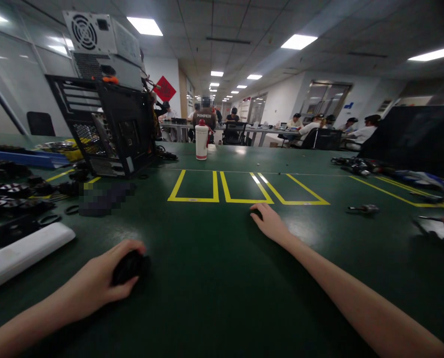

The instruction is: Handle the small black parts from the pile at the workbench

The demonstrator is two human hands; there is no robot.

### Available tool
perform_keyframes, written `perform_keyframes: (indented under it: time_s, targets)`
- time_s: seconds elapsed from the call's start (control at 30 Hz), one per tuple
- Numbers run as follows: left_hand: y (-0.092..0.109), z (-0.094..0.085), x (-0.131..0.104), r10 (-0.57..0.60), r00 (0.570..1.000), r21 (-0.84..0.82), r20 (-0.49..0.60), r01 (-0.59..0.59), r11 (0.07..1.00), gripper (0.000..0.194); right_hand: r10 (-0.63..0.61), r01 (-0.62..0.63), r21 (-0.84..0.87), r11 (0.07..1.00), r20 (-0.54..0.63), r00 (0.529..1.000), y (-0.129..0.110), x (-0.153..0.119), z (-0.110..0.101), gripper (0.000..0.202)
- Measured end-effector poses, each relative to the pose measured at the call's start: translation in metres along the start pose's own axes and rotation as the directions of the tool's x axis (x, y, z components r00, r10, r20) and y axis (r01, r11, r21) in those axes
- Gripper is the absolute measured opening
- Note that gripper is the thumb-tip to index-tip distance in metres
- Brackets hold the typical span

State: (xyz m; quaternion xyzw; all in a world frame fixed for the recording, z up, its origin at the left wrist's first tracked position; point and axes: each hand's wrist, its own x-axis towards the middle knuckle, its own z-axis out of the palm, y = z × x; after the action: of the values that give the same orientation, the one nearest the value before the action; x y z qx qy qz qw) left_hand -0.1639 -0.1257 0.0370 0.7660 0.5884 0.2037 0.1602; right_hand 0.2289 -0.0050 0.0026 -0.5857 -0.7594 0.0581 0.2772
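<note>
L hand (pixel 101 276) grips blk thing (pixel 127 268), R hand (pixel 270 223) well apart fr it, loosely curled w/ thumb & fingers parted, yellow tape (pixel 240 201) on table (pixel 199 293) just ahead.

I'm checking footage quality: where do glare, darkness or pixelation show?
Head view: pale glare on the glossy green tabletop beside the right hand; head view: rounded black object in the left hand too dark for detail; head view: pixelated patch at left.

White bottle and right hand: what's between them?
Between bottle and right hand, the head view shows the middle yellow tape outline on the green tabletop.
</note>
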Motion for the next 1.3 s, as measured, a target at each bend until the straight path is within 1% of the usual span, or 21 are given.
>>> perform_keyframes:
  time_s: [0.03, 0.1, 0.2, 0.27, 0.37, 0.5, 0.6, 0.67, 0.73, 0.8, 0.87, 0.93, 0.97, 1.03, 1.1, 1.17, 1.2, 1.23, 1.3]
  targets:
    - [0.011, 0.007, 0.019, 0.088, 0.991, -0.022, 0.102, -0.086, 0.996, 0.039, -0.025, 0.024, 0.066, 0.998, 0.005, 1.0, -0.008, 0.001, 0.003, 0.023]
    - [0.036, 0.023, 0.06, 0.196, 0.967, -0.048, 0.164, -0.191, 0.98, 0.038, -0.066, 0.062, 0.208, 0.976, 0.013, 0.998, -0.023, 0.005, 0.011, 0.022]
    - [0.068, 0.051, 0.117, 0.291, 0.949, -0.038, 0.124, -0.289, 0.957, 0.039, -0.065, 0.049, 0.41, 0.911, 0.025, 0.998, -0.04, 0.017, 0.023, 0.023]
    - [0.082, 0.07, 0.147, 0.329, 0.94, -0.022, 0.088, -0.328, 0.944, 0.039, -0.027, 0.001, 0.526, 0.85, 0.041, 0.999, -0.045, 0.026, 0.03, 0.025]
    - [0.093, 0.09, 0.177, 0.366, 0.929, -0.014, 0.051, -0.366, 0.93, 0.04, 0.022, -0.082, 0.668, 0.739, 0.098, 0.995, -0.044, 0.037, 0.035, 0.028]
    - [0.098, 0.104, 0.199, 0.405, 0.914, -0.008, 0.02, -0.405, 0.914, 0.038, 0.089, -0.232, 0.797, 0.558, 0.221, 0.971, -0.04, 0.047, 0.034, 0.027]
    - [0.099, 0.109, 0.208, 0.4, 0.916, -0.001, -0.008, -0.4, 0.916, 0.038, 0.146, -0.356, 0.831, 0.428, 0.325, 0.934, -0.038, 0.055, 0.032, 0.026]
    - [0.098, 0.111, 0.211, 0.391, 0.92, 0.005, -0.029, -0.391, 0.92, 0.039, 0.157, -0.422, 0.828, 0.37, 0.392, 0.906, -0.036, 0.061, 0.032, 0.026]
    - [0.097, 0.114, 0.213, 0.385, 0.922, 0.012, -0.045, -0.385, 0.923, 0.041, 0.145, -0.46, 0.819, 0.343, 0.438, 0.887, -0.034, 0.066, 0.032, 0.023]
    - [0.095, 0.116, 0.214, 0.373, 0.925, 0.018, -0.066, -0.373, 0.928, 0.047, 0.129, -0.463, 0.809, 0.362, 0.448, 0.885, -0.033, 0.069, 0.032, 0.02]
    - [0.094, 0.118, 0.212, 0.347, 0.934, 0.019, -0.09, -0.346, 0.938, 0.056, 0.114, -0.42, 0.806, 0.418, 0.411, 0.904, -0.033, 0.068, 0.03, 0.018]
    - [0.095, 0.119, 0.207, 0.34, 0.934, 0.008, -0.112, -0.341, 0.94, 0.063, 0.082, -0.33, 0.805, 0.494, 0.335, 0.939, -0.036, 0.063, 0.028, 0.018]
    - [0.095, 0.118, 0.203, 0.358, 0.926, -0.001, -0.121, -0.361, 0.933, 0.065, 0.05, -0.272, 0.806, 0.525, 0.29, 0.956, -0.038, 0.059, 0.026, 0.018]
    - [0.095, 0.114, 0.193, 0.435, 0.89, -0.028, -0.135, -0.442, 0.896, 0.067, -0.038, -0.154, 0.809, 0.567, 0.212, 0.977, -0.043, 0.048, 0.021, 0.019]
    - [0.095, 0.108, 0.181, 0.528, 0.838, -0.062, -0.14, -0.539, 0.84, 0.068, -0.106, -0.064, 0.806, 0.588, 0.156, 0.982, -0.048, 0.037, 0.018, 0.021]
    - [0.094, 0.101, 0.17, 0.598, 0.791, -0.099, -0.131, -0.61, 0.786, 0.069, -0.123, -0.023, 0.801, 0.598, 0.121, 0.985, -0.052, 0.026, 0.018, 0.023]
    - [0.093, 0.097, 0.165, 0.622, 0.774, -0.116, -0.118, -0.633, 0.765, 0.068, -0.119, -0.014, 0.801, 0.599, 0.107, 0.987, -0.053, 0.022, 0.019, 0.024]
    - [0.092, 0.094, 0.162, 0.641, 0.761, -0.132, -0.098, -0.648, 0.75, 0.067, -0.114, -0.008, 0.803, 0.596, 0.095, 0.989, -0.055, 0.018, 0.02, 0.024]
    - [0.091, 0.088, 0.158, 0.659, 0.75, -0.151, -0.056, -0.659, 0.737, 0.063, -0.107, 0.0, 0.809, 0.588, 0.077, 0.991, -0.056, 0.014, 0.024, 0.024]
